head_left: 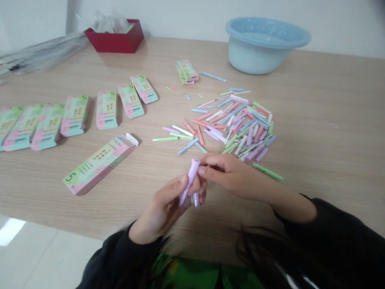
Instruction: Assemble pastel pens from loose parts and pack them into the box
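My left hand is closed round slim lilac pen-like tubes. One of them points up and shows an open, flared end; another's clear end sticks out below the fingers. Beside the upper end, my right hand has its thumb and forefinger pinched together, touching or almost touching the lilac tube. What lies between those fingertips is hidden. Just beyond the hands spreads a loose pile of pen-like tubes in lilac, blue, green, coral and white. A green one lies near my right wrist.
A long pastel carton lies at left with its end flap open. Several similar boxes form a row behind it, and a small stack stands farther back. A blue basin and a red box with clear plastic stand along the wall.
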